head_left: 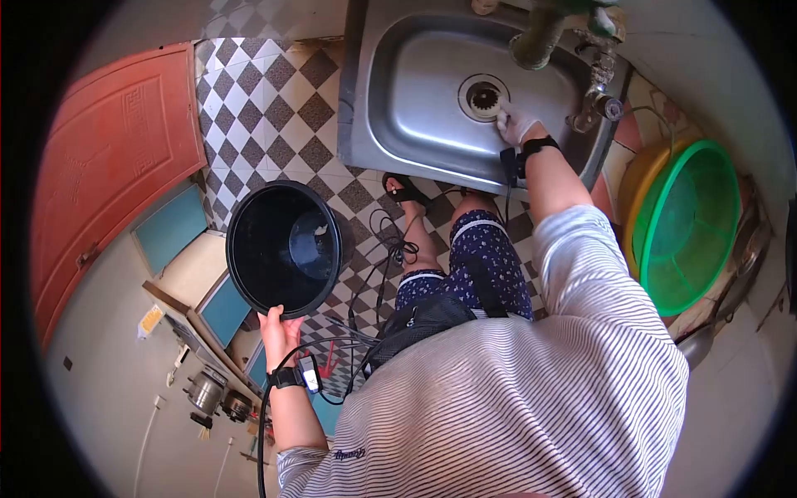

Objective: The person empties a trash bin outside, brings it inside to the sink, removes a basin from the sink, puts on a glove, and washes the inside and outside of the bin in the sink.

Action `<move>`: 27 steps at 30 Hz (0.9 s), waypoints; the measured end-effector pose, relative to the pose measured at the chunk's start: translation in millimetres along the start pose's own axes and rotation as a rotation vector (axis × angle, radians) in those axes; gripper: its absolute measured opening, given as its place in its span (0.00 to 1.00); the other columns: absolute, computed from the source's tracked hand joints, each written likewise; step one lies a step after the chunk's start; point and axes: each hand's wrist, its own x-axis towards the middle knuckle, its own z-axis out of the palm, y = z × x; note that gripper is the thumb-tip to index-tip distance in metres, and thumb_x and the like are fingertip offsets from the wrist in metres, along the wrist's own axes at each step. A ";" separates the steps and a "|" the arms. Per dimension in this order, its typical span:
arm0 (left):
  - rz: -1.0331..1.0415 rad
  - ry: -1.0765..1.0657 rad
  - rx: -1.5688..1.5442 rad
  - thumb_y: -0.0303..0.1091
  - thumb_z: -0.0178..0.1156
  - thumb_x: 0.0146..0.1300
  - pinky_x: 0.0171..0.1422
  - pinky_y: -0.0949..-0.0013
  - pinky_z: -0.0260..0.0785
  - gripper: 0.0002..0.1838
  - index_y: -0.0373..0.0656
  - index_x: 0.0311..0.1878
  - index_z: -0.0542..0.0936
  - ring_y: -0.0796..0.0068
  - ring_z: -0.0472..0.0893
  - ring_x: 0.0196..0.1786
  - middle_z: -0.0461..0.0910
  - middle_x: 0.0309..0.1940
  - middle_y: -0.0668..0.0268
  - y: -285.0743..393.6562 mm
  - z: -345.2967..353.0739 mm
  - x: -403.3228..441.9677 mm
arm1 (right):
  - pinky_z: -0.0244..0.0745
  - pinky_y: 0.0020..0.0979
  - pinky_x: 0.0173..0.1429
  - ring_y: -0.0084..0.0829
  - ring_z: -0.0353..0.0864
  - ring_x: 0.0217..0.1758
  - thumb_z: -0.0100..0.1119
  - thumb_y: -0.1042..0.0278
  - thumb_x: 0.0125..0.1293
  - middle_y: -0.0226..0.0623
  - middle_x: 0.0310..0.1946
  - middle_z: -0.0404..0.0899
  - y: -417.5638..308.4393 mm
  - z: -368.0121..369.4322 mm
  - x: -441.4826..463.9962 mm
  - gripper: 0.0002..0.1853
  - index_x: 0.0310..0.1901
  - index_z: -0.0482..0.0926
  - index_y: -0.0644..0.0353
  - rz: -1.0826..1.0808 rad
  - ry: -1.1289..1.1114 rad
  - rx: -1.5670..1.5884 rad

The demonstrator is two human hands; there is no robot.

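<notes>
My left hand (280, 330) grips the rim of a black bucket (282, 249), fingers closed on its near edge. The bucket is tilted so its inside faces me, and a small pale scrap (320, 230) clings to the inner wall. Over the stainless steel sink (407, 100), my right hand (518, 126) wears a thin whitish glove. Its fingers are drawn together at the edge of the round drain (484, 98). The drain's middle is dark with a toothed edge. Whatever the right fingers hold, if anything, is hidden.
A tap (540, 41) and pipe fittings (599, 95) hang over the sink's far right. A green plastic basket (693, 224) stands in front of a yellow basin (643, 199) at right. Black cables (390, 241) hang by my legs. A red door (116, 183) is at left.
</notes>
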 end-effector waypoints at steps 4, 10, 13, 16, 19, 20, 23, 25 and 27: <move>0.002 0.000 0.003 0.25 0.48 0.57 0.41 0.65 0.80 0.20 0.48 0.54 0.65 0.64 0.81 0.43 0.76 0.45 0.62 0.1 -2.8 -2.1 | 0.62 0.23 0.23 0.21 0.64 0.20 0.57 0.59 0.65 0.25 0.18 0.66 8.0 29.6 -8.2 0.10 0.30 0.70 0.53 -0.027 0.239 -0.180; 0.023 0.022 -0.025 0.24 0.48 0.58 0.41 0.65 0.80 0.20 0.47 0.55 0.65 0.64 0.81 0.44 0.75 0.47 0.60 0.4 -0.6 -2.5 | 0.58 0.21 0.21 0.18 0.64 0.19 0.58 0.56 0.64 0.23 0.16 0.66 7.2 7.6 1.1 0.12 0.28 0.71 0.52 -0.050 0.455 -0.543; 0.038 -0.033 0.016 0.24 0.48 0.58 0.41 0.64 0.80 0.21 0.47 0.56 0.64 0.62 0.81 0.45 0.74 0.48 0.59 -3.2 -8.2 3.0 | 0.59 0.19 0.23 0.16 0.66 0.22 0.57 0.49 0.62 0.24 0.15 0.67 2.4 -5.9 -6.3 0.17 0.26 0.72 0.52 -0.326 0.072 -0.737; 0.017 0.021 0.012 0.24 0.47 0.58 0.41 0.64 0.80 0.21 0.47 0.56 0.64 0.62 0.81 0.45 0.74 0.49 0.59 -2.6 -6.2 4.4 | 0.66 0.23 0.32 0.21 0.71 0.25 0.56 0.46 0.60 0.31 0.22 0.75 -11.5 5.0 13.2 0.21 0.30 0.78 0.60 -0.220 0.352 -1.102; 0.034 0.004 0.018 0.23 0.47 0.58 0.36 0.68 0.80 0.23 0.46 0.58 0.63 0.67 0.82 0.38 0.75 0.45 0.62 -0.1 -1.1 1.7 | 0.68 0.29 0.36 0.24 0.73 0.28 0.57 0.48 0.60 0.32 0.27 0.77 -28.7 52.1 -21.3 0.21 0.36 0.80 0.62 -0.340 0.259 -1.039; 0.035 0.006 0.013 0.24 0.47 0.58 0.36 0.68 0.80 0.23 0.46 0.58 0.63 0.67 0.82 0.38 0.75 0.45 0.62 0.2 0.1 2.5 | 0.70 0.31 0.38 0.30 0.76 0.29 0.58 0.51 0.59 0.36 0.28 0.79 -25.6 75.4 -37.1 0.20 0.37 0.80 0.63 -0.442 0.363 -1.132; 0.021 0.013 0.022 0.24 0.47 0.58 0.35 0.69 0.80 0.22 0.47 0.58 0.63 0.68 0.82 0.39 0.76 0.44 0.62 -2.8 -7.0 3.4 | 0.73 0.33 0.41 0.37 0.80 0.34 0.55 0.59 0.60 0.42 0.32 0.81 -24.8 93.6 -51.6 0.15 0.35 0.80 0.64 -0.541 0.246 -1.902; 0.022 0.007 0.030 0.24 0.47 0.58 0.35 0.70 0.80 0.22 0.48 0.58 0.63 0.69 0.82 0.39 0.76 0.44 0.62 -3.0 -8.2 6.6 | 0.73 0.35 0.42 0.39 0.81 0.36 0.52 0.63 0.60 0.43 0.33 0.82 -13.6 84.6 -44.8 0.12 0.35 0.80 0.63 -0.603 0.225 -2.219; 0.018 -0.001 0.046 0.24 0.47 0.58 0.36 0.69 0.81 0.22 0.48 0.58 0.63 0.68 0.82 0.38 0.76 0.44 0.62 -3.1 -9.8 6.0 | 0.74 0.36 0.43 0.41 0.81 0.39 0.50 0.67 0.59 0.44 0.35 0.82 -5.1 74.7 -37.4 0.10 0.34 0.81 0.61 -0.658 0.193 -2.537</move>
